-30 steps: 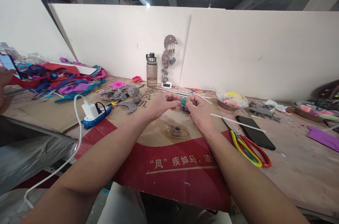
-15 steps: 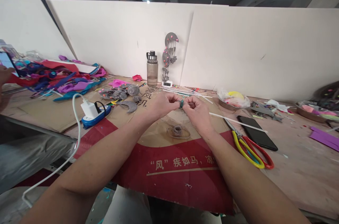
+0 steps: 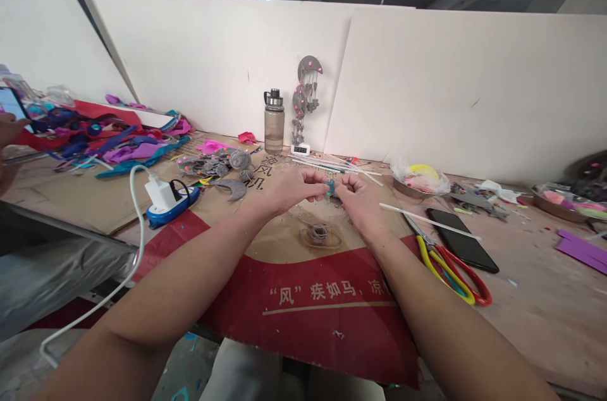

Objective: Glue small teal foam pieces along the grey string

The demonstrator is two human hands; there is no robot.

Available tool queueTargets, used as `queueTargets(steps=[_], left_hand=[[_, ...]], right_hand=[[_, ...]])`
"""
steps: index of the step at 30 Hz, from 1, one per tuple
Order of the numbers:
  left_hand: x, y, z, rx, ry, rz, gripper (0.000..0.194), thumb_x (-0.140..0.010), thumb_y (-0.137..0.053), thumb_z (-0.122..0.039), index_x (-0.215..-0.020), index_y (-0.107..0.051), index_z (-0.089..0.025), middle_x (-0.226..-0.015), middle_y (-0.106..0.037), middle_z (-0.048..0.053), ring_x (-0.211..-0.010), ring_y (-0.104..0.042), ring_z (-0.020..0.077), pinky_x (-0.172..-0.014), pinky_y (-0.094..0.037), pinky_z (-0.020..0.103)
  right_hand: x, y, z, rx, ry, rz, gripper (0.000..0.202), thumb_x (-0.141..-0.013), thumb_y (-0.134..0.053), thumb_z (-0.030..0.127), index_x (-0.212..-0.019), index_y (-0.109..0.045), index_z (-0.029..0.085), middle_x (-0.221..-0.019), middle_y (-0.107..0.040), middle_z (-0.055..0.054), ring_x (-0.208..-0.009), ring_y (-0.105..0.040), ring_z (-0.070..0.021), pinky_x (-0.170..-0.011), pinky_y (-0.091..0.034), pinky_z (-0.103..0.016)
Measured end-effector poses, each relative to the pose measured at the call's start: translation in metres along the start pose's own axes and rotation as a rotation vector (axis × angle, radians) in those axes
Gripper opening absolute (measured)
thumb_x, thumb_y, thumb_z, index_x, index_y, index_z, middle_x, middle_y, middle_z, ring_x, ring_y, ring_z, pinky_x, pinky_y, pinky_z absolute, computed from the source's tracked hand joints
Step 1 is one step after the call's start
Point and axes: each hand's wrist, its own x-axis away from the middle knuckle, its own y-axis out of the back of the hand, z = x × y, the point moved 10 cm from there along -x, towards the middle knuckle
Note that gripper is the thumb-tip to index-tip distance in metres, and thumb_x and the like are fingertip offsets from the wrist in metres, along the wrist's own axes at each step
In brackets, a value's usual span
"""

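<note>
My left hand (image 3: 298,189) and my right hand (image 3: 355,198) meet above the middle of the table, fingertips pinched from either side on a small teal piece (image 3: 331,188). It looks soft, like felt, but its exact shape is partly covered by my fingers. Just below my hands lies a small coil of grey cord (image 3: 318,234) on the cardboard. Behind them, thin white sticks (image 3: 332,165) are spread out. Another white stick (image 3: 429,221) lies to the right of my right hand, crossing a black phone (image 3: 462,240).
Scissors (image 3: 446,265) with yellow and red handles lie at right. A water bottle (image 3: 274,123) and a grey moon hanging ornament (image 3: 310,69) stand at the back. Left are a blue power strip (image 3: 173,208), grey felt pieces (image 3: 234,189), colourful scraps (image 3: 128,135) and another person's hand (image 3: 12,129).
The teal piece has turned between my fingertips and shows more of its surface. My hands have parted slightly, and the whole view has shifted a little.
</note>
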Motion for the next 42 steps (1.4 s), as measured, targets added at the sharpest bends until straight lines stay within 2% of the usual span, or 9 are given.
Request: queueTargets(steps=[7,11,14,17,25,30,34,38,42], left_hand=[[0.000,0.008,-0.004,-0.264,-0.087,-0.142,0.010,-0.066,-0.064,-0.025,-0.070,-0.064,-0.015,-0.063,-0.058,-0.002,-0.058,-0.048,0.0090,-0.054,-0.035,0.022],[0.002,0.017,-0.012,-0.457,-0.123,-0.234,0.009,-0.066,-0.062,-0.025,-0.064,-0.061,-0.016,-0.059,-0.057,-0.002,-0.057,-0.047,0.0099,-0.054,-0.033,0.023],[0.002,0.023,-0.015,-0.467,-0.114,-0.272,0.008,-0.066,-0.059,-0.024,-0.064,-0.061,-0.016,-0.058,-0.056,-0.003,-0.056,-0.047,0.0099,-0.053,-0.033,0.023],[0.002,0.028,-0.012,-0.389,-0.079,-0.297,0.008,-0.066,-0.058,-0.023,-0.066,-0.061,-0.016,-0.058,-0.056,-0.003,-0.054,-0.047,0.0094,-0.052,-0.034,0.023],[0.000,0.024,-0.003,-0.199,-0.077,-0.260,0.007,-0.070,-0.062,-0.022,-0.070,-0.058,-0.017,-0.056,-0.057,-0.003,-0.048,-0.050,0.0080,-0.050,-0.039,0.021],[-0.001,0.005,0.000,0.081,-0.035,-0.119,0.013,-0.072,-0.067,-0.025,-0.075,-0.061,-0.014,-0.062,-0.063,0.001,-0.057,-0.060,0.0114,-0.063,-0.053,0.028],[0.001,-0.006,0.002,0.277,0.040,-0.006,0.024,-0.071,-0.068,-0.025,-0.091,-0.066,-0.012,-0.080,-0.069,0.007,-0.074,-0.067,0.0159,-0.075,-0.056,0.036],[0.000,0.008,0.001,0.085,0.007,-0.090,0.027,-0.073,-0.067,-0.030,-0.093,-0.071,-0.013,-0.092,-0.070,0.008,-0.082,-0.064,0.0161,-0.070,-0.054,0.029],[-0.001,0.013,-0.002,-0.226,-0.051,-0.123,0.022,-0.073,-0.067,-0.032,-0.086,-0.075,-0.016,-0.079,-0.071,0.003,-0.070,-0.060,0.0124,-0.060,-0.047,0.021]], right_hand=[[0.006,-0.004,0.018,0.219,0.198,-0.020,0.009,-0.071,-0.055,0.028,-0.067,-0.052,0.020,-0.062,-0.047,0.003,-0.059,-0.040,-0.0111,-0.056,-0.032,-0.024],[0.008,-0.009,0.022,0.307,0.258,0.026,0.015,-0.080,-0.054,0.031,-0.074,-0.059,0.019,-0.063,-0.050,0.002,-0.060,-0.041,-0.0122,-0.059,-0.033,-0.026],[0.009,-0.009,0.023,0.293,0.265,0.052,0.022,-0.086,-0.050,0.035,-0.092,-0.063,0.018,-0.070,-0.056,0.001,-0.064,-0.047,-0.0141,-0.063,-0.036,-0.027],[0.008,-0.006,0.020,0.250,0.247,0.026,0.025,-0.086,-0.052,0.036,-0.103,-0.059,0.018,-0.068,-0.051,0.003,-0.064,-0.048,-0.0142,-0.063,-0.037,-0.027],[0.006,-0.010,0.008,0.059,0.168,0.026,0.025,-0.083,-0.055,0.041,-0.093,-0.058,0.019,-0.075,-0.056,0.001,-0.066,-0.047,-0.0131,-0.063,-0.037,-0.026],[0.004,-0.002,0.010,0.064,0.112,-0.009,0.021,-0.080,-0.054,0.040,-0.076,-0.057,0.019,-0.066,-0.051,0.003,-0.060,-0.041,-0.0121,-0.058,-0.033,-0.026],[0.002,0.008,0.015,0.144,0.103,-0.042,0.018,-0.079,-0.052,0.036,-0.069,-0.051,0.020,-0.060,-0.044,0.005,-0.057,-0.037,-0.0116,-0.056,-0.031,-0.025],[0.001,0.006,0.018,0.279,0.158,0.006,0.015,-0.079,-0.052,0.032,-0.070,-0.053,0.021,-0.059,-0.043,0.005,-0.057,-0.038,-0.0121,-0.058,-0.030,-0.026],[0.004,-0.001,0.025,0.390,0.270,0.039,0.010,-0.080,-0.050,0.026,-0.072,-0.053,0.021,-0.062,-0.047,0.003,-0.059,-0.041,-0.0133,-0.060,-0.031,-0.026]])
